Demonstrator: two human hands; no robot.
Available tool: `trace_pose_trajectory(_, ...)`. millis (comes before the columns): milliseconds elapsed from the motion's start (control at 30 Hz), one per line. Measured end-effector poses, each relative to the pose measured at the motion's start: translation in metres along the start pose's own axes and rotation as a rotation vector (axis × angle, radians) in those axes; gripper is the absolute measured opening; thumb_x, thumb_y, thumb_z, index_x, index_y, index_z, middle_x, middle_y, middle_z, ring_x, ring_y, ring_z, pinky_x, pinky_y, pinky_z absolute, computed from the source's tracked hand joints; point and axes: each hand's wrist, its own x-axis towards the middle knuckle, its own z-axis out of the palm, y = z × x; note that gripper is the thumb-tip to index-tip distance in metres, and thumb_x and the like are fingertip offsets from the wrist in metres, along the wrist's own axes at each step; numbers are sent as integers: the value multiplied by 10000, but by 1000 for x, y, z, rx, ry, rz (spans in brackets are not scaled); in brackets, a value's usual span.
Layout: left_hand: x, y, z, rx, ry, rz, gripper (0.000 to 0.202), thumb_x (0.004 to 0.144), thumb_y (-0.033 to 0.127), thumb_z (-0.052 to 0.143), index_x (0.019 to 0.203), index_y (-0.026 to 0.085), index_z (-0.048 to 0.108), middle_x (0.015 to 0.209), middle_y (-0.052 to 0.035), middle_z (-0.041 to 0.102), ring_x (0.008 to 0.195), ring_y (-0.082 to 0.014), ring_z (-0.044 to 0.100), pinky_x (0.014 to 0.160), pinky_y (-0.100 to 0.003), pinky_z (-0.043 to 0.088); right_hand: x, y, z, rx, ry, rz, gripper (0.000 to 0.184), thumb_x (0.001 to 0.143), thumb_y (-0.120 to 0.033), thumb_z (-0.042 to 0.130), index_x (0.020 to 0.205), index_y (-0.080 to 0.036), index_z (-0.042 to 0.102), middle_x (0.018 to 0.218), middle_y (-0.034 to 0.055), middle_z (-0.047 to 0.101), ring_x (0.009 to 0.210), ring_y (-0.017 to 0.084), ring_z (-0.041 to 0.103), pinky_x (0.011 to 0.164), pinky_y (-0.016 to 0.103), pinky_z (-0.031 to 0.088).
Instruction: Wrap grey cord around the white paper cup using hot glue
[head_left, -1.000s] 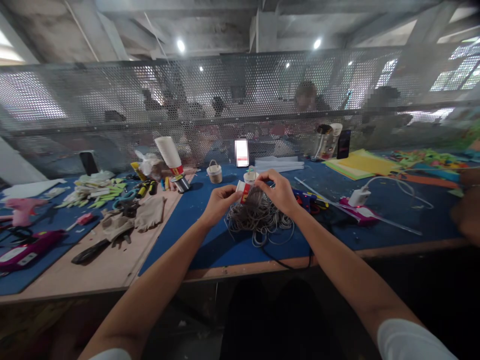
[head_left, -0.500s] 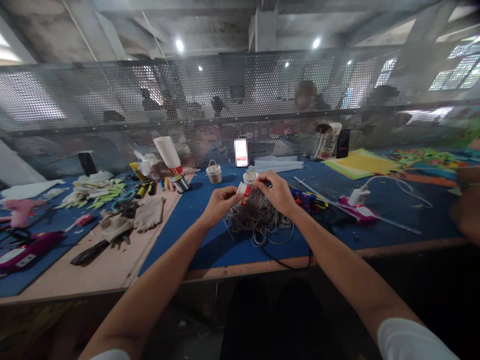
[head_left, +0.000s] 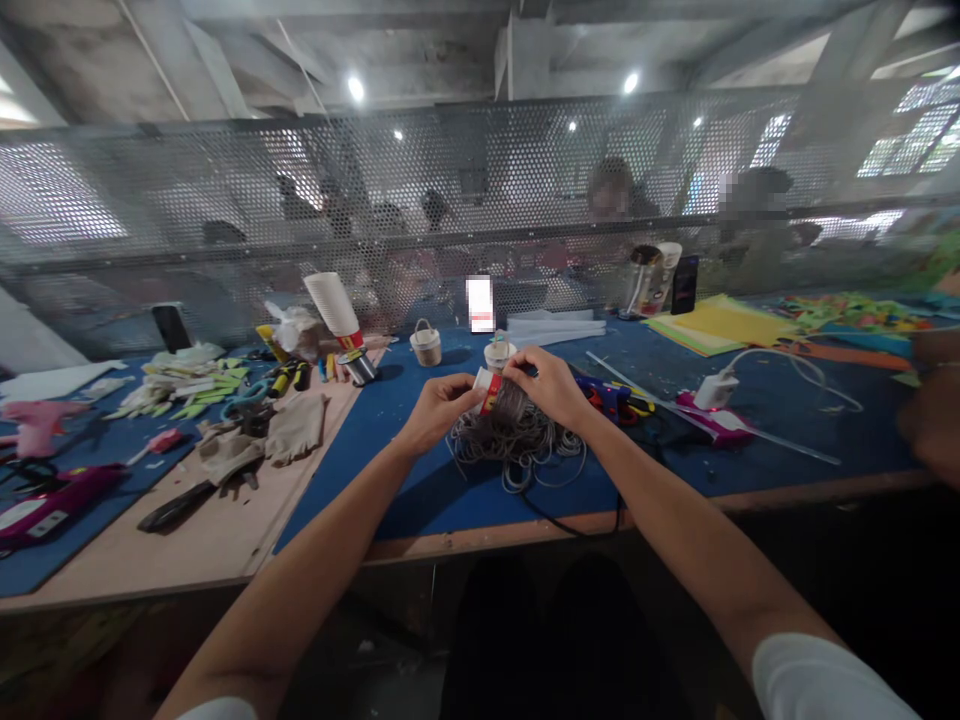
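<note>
Head view: your left hand (head_left: pixel 442 408) is clamped on the white end of a red-and-white paper cup (head_left: pixel 490 388), tilted sideways above a loose heap of grey cord (head_left: pixel 517 452) on the blue mat (head_left: pixel 360 490). That grip probably steadies the cup while leaving its other end, where grey strands appear wrapped, free for your right hand (head_left: pixel 551 388). Your right thumb and forefinger come close together at those strands; you cannot tell whether they pinch one. The heap sits directly beneath, likely so cord feeds up easily. A small handled basket (head_left: pixel 426 345) stands farther back, perhaps parked there to free working space.
</note>
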Motion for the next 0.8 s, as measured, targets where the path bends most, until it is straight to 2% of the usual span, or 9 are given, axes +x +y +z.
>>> trace_pose_trajectory(133,0,2,2,4,-2,-16,297,831,421,717,889,133,755,781,-32,690,680,-136,569,654,-239,435,0,-1,-1,-17,-52,52,109,891,-295,633,857,-199,670,914,41,699,859,190,639,811,311,457)
trace_pose_trajectory(267,0,4,3,6,10,-34,321,818,442,718,879,130,754,788,-38,701,687,-147,579,665,-248,442,2,-3,-2,22,-40,98,120,869,-311,653,854,-194,678,885,42,710,852,200,646,803,322,466)
trace_pose_trajectory(500,2,0,1,24,57,-4,293,846,424,691,852,136,745,767,-24,684,706,-142,574,696,-250,426,3,-7,-7,149,47,27,126,872,-317,656,870,-193,674,885,39,708,841,182,646,840,330,487)
trace_pose_trajectory(800,6,-3,0,-6,155,-2,297,815,429,715,837,135,746,773,-28,687,704,-150,573,690,-258,424,1,-18,-9,200,53,15,166,878,-365,654,877,-200,672,886,34,690,856,179,643,845,333,505)
